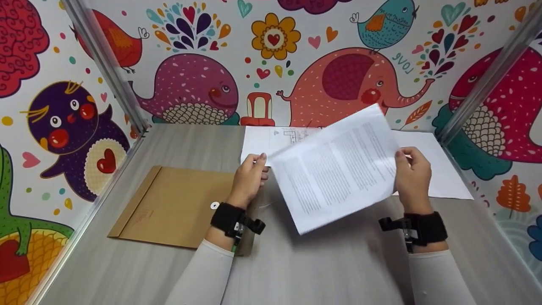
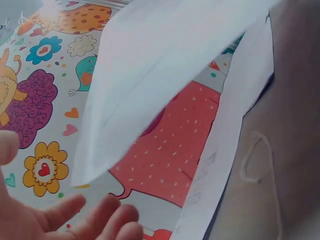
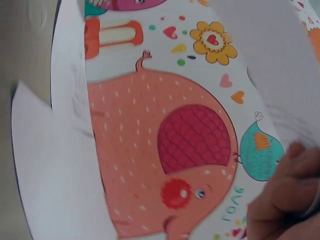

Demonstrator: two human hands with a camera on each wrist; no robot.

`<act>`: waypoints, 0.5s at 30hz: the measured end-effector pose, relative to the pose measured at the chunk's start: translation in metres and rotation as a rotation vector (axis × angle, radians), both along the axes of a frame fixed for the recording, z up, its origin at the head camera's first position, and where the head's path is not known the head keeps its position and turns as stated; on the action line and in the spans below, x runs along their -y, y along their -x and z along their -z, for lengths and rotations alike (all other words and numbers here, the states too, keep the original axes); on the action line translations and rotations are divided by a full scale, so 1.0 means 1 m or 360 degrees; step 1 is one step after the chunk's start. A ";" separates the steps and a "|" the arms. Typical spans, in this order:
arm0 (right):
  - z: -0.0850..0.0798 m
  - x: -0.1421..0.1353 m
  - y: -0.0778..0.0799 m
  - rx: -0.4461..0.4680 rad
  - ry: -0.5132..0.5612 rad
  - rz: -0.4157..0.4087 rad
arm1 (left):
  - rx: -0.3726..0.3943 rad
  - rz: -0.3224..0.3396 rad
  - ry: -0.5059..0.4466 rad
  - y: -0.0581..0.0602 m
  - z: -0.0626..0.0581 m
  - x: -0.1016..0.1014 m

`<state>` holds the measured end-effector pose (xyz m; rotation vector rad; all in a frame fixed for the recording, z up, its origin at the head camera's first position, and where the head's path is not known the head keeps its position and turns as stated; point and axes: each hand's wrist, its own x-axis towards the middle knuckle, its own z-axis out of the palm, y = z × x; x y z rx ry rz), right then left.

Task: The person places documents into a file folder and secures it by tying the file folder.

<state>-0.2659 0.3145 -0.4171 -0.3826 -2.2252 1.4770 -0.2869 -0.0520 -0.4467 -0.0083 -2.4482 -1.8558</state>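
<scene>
A printed sheet of paper (image 1: 334,169) is held up tilted over the table, its text side toward the head camera. My right hand (image 1: 415,178) pinches its right edge between thumb and curled fingers. Close to the sheet's left corner is my left hand (image 1: 247,178). In the left wrist view, that hand (image 2: 65,215) has its thumb and fingers spread apart, with the hanging paper corner (image 2: 90,165) just beyond them. The right wrist view shows the right hand's bent fingers (image 3: 295,185) at the paper.
On the left of the table lies a brown paper envelope (image 1: 182,203) with a white round button (image 1: 215,205) and a thin string (image 2: 272,185). More papers lie at the back, one bearing a line drawing (image 1: 290,135), another blank-looking sheet (image 1: 440,169) at right. Printed walls (image 1: 271,80) enclose the table.
</scene>
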 end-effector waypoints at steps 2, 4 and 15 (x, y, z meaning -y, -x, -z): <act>0.003 0.003 0.003 -0.0032 0.0205 0.0024 | 0.0014 -0.0001 -0.0022 0.000 0.004 -0.005; 0.008 0.008 0.005 -0.0056 0.0385 0.0029 | 0.0037 -0.0008 -0.0008 0.000 0.008 -0.011; 0.035 0.046 0.012 0.0023 0.0442 -0.0059 | -0.0072 -0.0195 0.0036 0.000 0.017 -0.021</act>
